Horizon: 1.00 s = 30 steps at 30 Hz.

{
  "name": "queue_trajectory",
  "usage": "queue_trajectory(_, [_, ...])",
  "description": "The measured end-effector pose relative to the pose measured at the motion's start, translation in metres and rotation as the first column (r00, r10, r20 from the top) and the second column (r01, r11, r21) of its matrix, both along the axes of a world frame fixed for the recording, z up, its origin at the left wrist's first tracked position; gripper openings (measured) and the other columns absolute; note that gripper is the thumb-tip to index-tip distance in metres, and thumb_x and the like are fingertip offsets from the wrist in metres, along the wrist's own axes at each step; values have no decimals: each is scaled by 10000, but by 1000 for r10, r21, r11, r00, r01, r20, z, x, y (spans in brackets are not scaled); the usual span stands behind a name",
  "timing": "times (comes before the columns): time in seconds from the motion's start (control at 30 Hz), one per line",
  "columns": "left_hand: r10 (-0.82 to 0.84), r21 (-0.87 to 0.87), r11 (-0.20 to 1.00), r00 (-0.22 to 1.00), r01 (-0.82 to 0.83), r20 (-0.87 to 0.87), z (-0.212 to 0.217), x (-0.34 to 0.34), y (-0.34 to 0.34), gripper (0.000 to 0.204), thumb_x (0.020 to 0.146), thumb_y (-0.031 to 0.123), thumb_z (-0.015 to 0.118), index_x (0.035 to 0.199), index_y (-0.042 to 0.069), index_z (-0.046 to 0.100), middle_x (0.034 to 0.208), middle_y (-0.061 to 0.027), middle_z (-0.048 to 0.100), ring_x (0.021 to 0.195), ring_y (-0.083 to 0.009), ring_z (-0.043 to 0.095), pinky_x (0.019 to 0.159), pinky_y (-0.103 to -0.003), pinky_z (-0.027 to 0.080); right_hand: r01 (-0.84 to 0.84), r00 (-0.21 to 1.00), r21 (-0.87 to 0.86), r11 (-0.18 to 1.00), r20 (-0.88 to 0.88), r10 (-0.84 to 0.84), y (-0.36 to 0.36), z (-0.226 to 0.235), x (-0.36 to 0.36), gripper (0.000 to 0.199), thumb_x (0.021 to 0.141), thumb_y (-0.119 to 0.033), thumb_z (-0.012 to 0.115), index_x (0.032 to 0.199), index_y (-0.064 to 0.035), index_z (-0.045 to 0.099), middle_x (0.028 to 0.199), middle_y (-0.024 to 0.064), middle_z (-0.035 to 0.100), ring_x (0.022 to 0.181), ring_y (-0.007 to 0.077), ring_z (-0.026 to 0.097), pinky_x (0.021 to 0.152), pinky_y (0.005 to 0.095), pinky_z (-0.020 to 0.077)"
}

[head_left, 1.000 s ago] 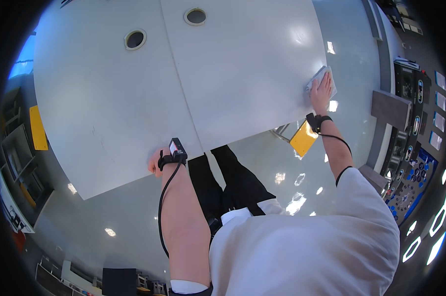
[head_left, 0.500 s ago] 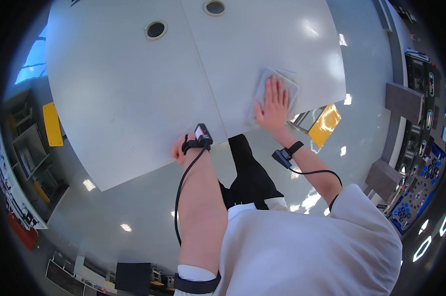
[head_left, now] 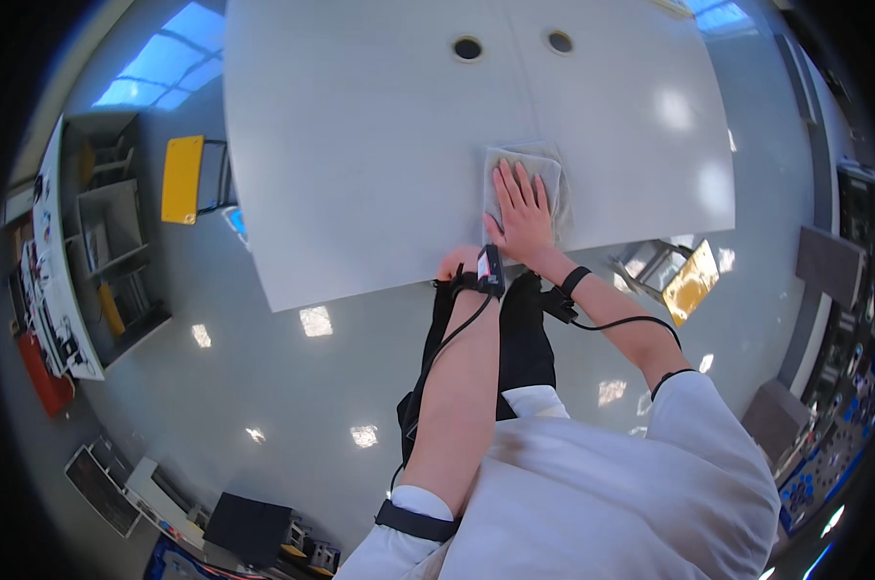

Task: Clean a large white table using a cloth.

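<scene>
My right hand (head_left: 523, 217) lies flat, fingers stretched out and slightly apart, on a folded pale grey cloth (head_left: 493, 174). The cloth rests on the white tabletop (head_left: 360, 164), close to its near edge and over the faint seam. Just left of it, my left hand (head_left: 457, 263) sits low at the table's near edge with its fingers curled in. A small black wrist device (head_left: 491, 271) covers part of that hand, and nothing shows in its fingers. Another dark device with a cable (head_left: 558, 304) is strapped to my right wrist.
Two round dark holes (head_left: 467, 48) pierce the far part of the tabletop. Yellow-seated stools stand beside the table, one at the left (head_left: 182, 180) and another at the right (head_left: 691, 282). Shelving (head_left: 114, 227) lines the left side; the glossy grey floor (head_left: 292, 406) surrounds me.
My right hand and the cloth have slid left across the tabletop to the seam, closer to my left hand. The view has shifted, so the whole table appears further right.
</scene>
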<state>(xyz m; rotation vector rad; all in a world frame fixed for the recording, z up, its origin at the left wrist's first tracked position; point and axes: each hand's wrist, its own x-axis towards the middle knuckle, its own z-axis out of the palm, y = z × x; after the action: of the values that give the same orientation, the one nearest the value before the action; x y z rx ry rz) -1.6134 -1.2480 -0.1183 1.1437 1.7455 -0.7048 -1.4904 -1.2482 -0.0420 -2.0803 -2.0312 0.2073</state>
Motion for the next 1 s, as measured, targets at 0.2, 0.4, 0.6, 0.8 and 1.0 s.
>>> queue_trajectory(0.2, [632,533,587,757,-609,168,-26,-151,-12,351,964,269,324,1050,-35,477,1065,-229,595,947,-338,592,827,-410,462,-143,988,5,990,-62,143,27,4,-64,725,833,-365,538,1430,-29,300,1507,124,266,1394,304,228,1121,500,166])
queue_trajectory(0.4, [723,144,-366,-183,-919,666,19,-258,32,687,900,637,257,1272,91,449,1102,-123,583,1022,-259,554,886,-426,446,-231,965,30,973,-124,233,50,0,-147,722,824,-359,549,1421,-27,315,1502,122,279,1386,304,247,1116,503,182])
queue_trajectory(0.6, [727,-100,-258,-262,-961,634,44,-274,27,795,871,726,147,1235,99,473,1134,-121,574,995,-242,559,832,-441,439,-279,932,90,956,-213,292,85,-3,-253,720,823,-354,555,1414,-19,318,1498,118,285,1388,295,242,1123,501,165])
queue_trajectory(0.8, [617,-281,-402,-485,-871,620,50,-262,12,814,848,741,148,1113,43,472,1098,-189,554,981,-302,522,824,-457,421,-294,896,186,937,-288,338,118,-6,-330,703,817,-350,553,1393,-2,350,1471,122,327,1375,298,262,1130,492,156])
queue_trajectory(1.0, [597,-370,-415,-556,-831,578,52,-254,18,781,865,715,203,1119,22,459,1108,-183,534,998,-316,517,888,-477,408,-256,920,239,937,-236,312,127,-13,-323,703,816,-378,557,1392,-24,362,1467,111,341,1374,275,272,1128,485,166])
